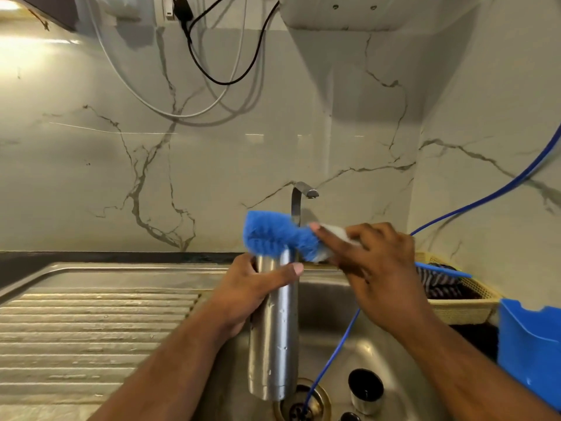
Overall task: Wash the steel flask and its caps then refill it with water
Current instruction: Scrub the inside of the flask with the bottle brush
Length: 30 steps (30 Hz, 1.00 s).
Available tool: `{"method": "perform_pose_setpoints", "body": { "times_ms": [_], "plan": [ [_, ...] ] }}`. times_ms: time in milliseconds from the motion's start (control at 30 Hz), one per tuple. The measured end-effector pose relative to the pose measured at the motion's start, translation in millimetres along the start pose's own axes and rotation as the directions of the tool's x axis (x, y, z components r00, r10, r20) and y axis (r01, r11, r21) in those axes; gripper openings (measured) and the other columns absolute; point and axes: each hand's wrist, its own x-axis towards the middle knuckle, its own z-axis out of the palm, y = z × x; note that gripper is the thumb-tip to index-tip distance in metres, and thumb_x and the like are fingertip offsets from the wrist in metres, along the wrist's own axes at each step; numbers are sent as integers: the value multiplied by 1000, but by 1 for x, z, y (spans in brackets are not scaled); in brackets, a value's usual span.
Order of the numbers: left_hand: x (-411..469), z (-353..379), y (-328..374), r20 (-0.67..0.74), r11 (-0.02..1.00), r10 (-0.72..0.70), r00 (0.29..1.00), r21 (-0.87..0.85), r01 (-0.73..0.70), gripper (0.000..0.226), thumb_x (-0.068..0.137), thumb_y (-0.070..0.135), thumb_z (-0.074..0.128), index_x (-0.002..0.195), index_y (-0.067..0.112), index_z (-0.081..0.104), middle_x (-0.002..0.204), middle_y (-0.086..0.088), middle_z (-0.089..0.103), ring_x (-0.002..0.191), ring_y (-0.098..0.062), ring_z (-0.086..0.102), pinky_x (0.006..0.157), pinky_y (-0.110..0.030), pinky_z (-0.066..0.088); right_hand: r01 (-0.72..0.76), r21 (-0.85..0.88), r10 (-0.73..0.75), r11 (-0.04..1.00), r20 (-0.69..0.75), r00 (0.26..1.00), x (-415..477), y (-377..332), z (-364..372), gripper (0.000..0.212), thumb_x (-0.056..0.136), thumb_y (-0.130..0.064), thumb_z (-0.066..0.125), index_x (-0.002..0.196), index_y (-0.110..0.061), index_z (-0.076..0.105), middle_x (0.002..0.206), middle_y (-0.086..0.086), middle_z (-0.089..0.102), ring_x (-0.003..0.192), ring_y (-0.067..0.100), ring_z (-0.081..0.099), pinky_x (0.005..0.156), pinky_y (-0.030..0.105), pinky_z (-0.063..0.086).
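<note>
- A pale marble wall (212,165) with grey veins stands behind everything; black and white cables hang on it.
- The steel sink (91,323) has a ribbed draining board on the left and the basin on the right.
- A blue plastic container (528,344) stands at the right edge, and a woven basket (461,308) with striped cloth in it stands behind it.
- The steel flask (273,338) is upright over the basin, above the drain (303,405). Its mouth is up and drops of water are on its side.
- The left hand (252,296) grips the upper part of the flask, with the fingers curled round it and the thumb across the front.
- The right hand (382,268) holds the blue bottle brush (273,233) near its bristles. The fingers are curled on it and the index finger is stretched along it.
- The bristle head lies sideways, just above the mouth of the flask and not inside it.
- A thin blue hose (485,199) comes from the right wall and goes down into the drain.
- The tap (300,196) rises behind the brush.
- One steel cap (365,390) stands in the basin, open side up, near the drain.
</note>
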Motion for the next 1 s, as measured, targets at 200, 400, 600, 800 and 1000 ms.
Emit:
{"method": "perform_pose_setpoints", "body": {
  "times_ms": [200, 400, 600, 800, 1000],
  "plan": [
    [3, -8, -3, -105, 996, 18, 994, 89, -9, 67, 64, 51, 90, 119, 28, 59, 107, -6, 72, 93, -22, 73, 81, -40, 61, 1, -54, -3, 999, -34, 999, -3, 24, -8, 95, 85, -14, 78, 153, -56, 27, 115, -3, 59, 106, 25, 52, 88, 46, 31],
    [-1, 0, -6, 65, 996, -38, 997, 85, 33, 48, 77, 52, 73, 117, 27, 64, 106, 1, 72, 103, -21, 68, 94, -44, 55, 48, -73, -48, 996, -4, 999, -1, -3, 0, 87, 87, -15, 74, 152, -54, 32, 116, -1, 59, 106, 26, 52, 88, 46, 33],
    [4, -9, -1, -100, 974, 102, 990, 211, -79, 52, 64, 52, 88, 105, 29, 67, 96, 3, 74, 89, -15, 73, 85, -42, 60, 28, -102, -31, 994, -33, 999, -4, 26, -10, 87, 89, -22, 63, 153, -60, 18, 117, -2, 59, 107, 26, 53, 90, 49, 33],
    [3, 5, -14, -74, 921, 127, 989, 379, -90, 55, 74, 56, 81, 118, 45, 51, 114, 14, 63, 103, -7, 63, 83, -26, 52, 102, -135, -101, 986, 11, 995, 1, -12, 0, 83, 89, -14, 65, 153, -56, 30, 116, -2, 59, 108, 24, 51, 89, 47, 32],
    [7, 1, -8, -127, 897, 133, 983, 437, -65, 70, 66, 61, 84, 122, 39, 47, 107, 13, 63, 92, -5, 65, 75, -23, 53, -56, -88, 54, 995, -23, 998, -6, 31, -8, 97, 87, -14, 72, 153, -61, 18, 118, -2, 60, 110, 26, 52, 93, 48, 30]
  ]
}}
